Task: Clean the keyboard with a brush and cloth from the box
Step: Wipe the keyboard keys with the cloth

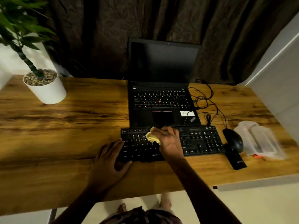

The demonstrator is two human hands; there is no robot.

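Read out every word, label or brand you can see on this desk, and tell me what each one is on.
"ThinkPad": laptop, palm rest.
"Q W E R", "A S D F G": keyboard keys.
Print on the black strip: too blurred to read.
White sticker on the laptop: unreadable.

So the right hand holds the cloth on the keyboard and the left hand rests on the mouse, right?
Not quite. The head view shows the left hand on the left end of the keyboard, not the mouse, which lies untouched to its right. The right hand does hold the cloth on the keys.
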